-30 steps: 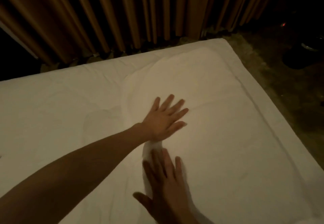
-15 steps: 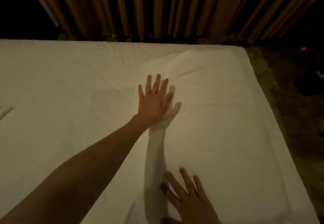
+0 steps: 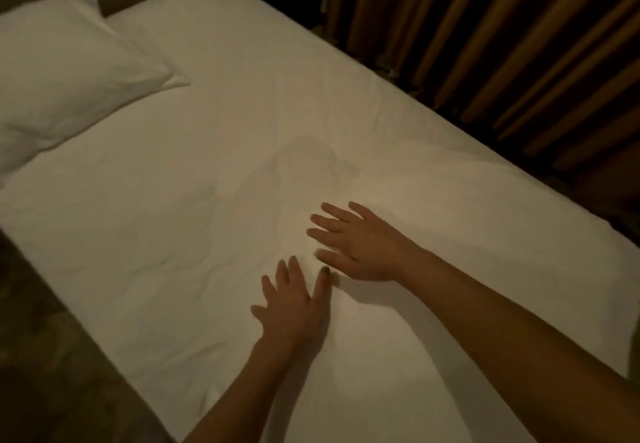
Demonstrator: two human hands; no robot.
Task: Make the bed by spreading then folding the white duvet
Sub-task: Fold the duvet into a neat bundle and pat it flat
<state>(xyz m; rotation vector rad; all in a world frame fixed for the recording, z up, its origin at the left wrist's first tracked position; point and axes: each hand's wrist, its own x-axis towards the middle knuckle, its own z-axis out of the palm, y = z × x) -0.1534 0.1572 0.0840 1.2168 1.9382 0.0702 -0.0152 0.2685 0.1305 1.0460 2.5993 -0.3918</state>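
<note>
A white pillow (image 3: 65, 71) lies at the bed's head end. The white duvet (image 3: 194, 220) covers the bed to its edges. Mid-bed, the left hand (image 3: 294, 300) and right hand (image 3: 360, 245) press flat on it, fingers spread, grasping nothing. Brown curtains (image 3: 502, 44) hang beyond the far edge.

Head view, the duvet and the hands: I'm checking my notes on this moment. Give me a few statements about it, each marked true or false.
1. Both hands lie flat with fingers spread on the white duvet. True: left hand, right hand.
2. The right hand grips a corner of the duvet. False: its fingers are straight and it grips nothing.
3. A white pillow lies at the upper left. True.
4. The duvet is already folded in half. False: it lies spread flat over the bed.
5. Brown curtains hang along the bed's far side. True.
</note>
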